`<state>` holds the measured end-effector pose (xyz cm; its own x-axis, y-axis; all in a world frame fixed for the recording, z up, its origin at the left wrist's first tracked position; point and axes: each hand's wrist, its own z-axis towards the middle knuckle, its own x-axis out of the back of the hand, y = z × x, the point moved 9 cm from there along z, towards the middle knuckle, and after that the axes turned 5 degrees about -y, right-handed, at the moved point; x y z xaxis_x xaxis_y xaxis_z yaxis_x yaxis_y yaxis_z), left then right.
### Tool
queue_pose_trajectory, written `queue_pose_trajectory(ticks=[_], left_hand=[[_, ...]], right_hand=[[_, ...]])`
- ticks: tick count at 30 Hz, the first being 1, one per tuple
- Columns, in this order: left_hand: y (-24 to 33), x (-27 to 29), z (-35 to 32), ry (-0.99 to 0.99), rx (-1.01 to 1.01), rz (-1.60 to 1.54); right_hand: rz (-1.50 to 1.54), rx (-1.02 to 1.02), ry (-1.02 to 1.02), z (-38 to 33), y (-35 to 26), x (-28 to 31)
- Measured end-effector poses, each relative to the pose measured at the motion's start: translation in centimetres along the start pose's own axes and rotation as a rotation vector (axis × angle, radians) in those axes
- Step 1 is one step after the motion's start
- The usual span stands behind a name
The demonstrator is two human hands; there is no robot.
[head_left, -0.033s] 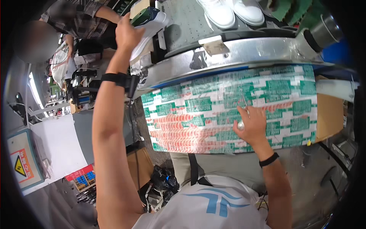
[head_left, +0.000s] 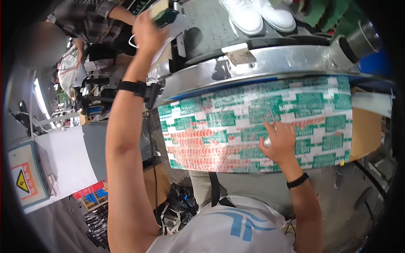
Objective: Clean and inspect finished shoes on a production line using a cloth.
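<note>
My left hand (head_left: pixel 148 34), slightly blurred, is closed at a white shoe (head_left: pixel 179 25) with a dark green part. A loop of white shoelace (head_left: pixel 133 41) sticks out beside its fingers. The hand covers much of the shoe. My right hand (head_left: pixel 279 142) rests on a board (head_left: pixel 236 126) wrapped in green, white and red printed tape. It is closed around a thin, pointed metal tool (head_left: pixel 272 116) that looks like small scissors. A round silvery part (head_left: pixel 267 142) shows by the thumb.
Beyond the board runs a metal rail (head_left: pixel 287 59) along a grey conveyor (head_left: pixel 202 38), with a pair of white shoes (head_left: pixel 257 19) on it. A person in a checked shirt (head_left: pixel 90 21) is at the upper left. Brown cardboard (head_left: pixel 367 130) lies right of the board.
My left hand has shifted slightly right and its thumb has drawn in; the white lace loop now shows beside it. My right hand stays on the board.
</note>
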<state>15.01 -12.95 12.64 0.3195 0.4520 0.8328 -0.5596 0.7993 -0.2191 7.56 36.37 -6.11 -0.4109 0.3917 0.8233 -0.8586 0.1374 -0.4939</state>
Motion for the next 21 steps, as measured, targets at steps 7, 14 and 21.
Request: queue_pose_trajectory(ticks=[7, 14, 21], left_hand=[[19.9, -12.8, 6.8, -0.893, 0.525, -1.072], [17.7, -21.1, 6.9, -0.496, 0.876, -1.130], [14.2, -17.5, 7.5, -0.406, 0.724, -1.990]], right_hand=[[-0.001, -0.047, -0.039, -0.6, 0.8, -0.2], [-0.013, -0.038, -0.039, -0.3, 0.5, -0.7], [-0.023, -0.005, -0.032, -0.7, 0.1, -0.3]])
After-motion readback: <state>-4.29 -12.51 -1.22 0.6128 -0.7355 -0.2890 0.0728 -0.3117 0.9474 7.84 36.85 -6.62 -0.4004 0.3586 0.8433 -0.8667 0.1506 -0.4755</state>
